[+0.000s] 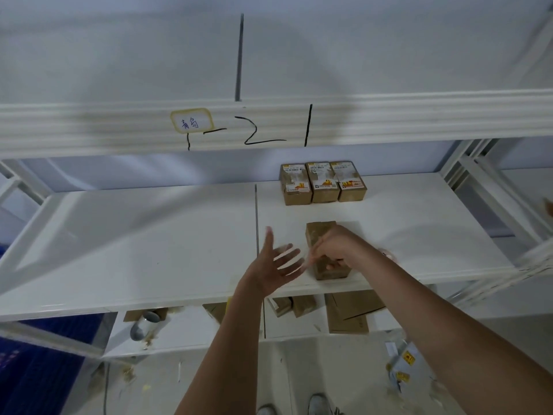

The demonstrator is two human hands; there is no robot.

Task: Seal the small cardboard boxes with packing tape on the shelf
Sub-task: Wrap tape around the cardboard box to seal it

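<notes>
One box (324, 250) sits at my shelf's (149, 250) front, centre-right of frame; three boxes (323, 182) stand side by side behind it.

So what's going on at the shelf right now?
A person is working on a small cardboard box near the front edge of the white shelf. The right hand rests curled on the box, apparently pinching something thin, too blurred to identify. The left hand hovers open beside it, touching nothing. Three labelled boxes stand in a row at the back.
</notes>
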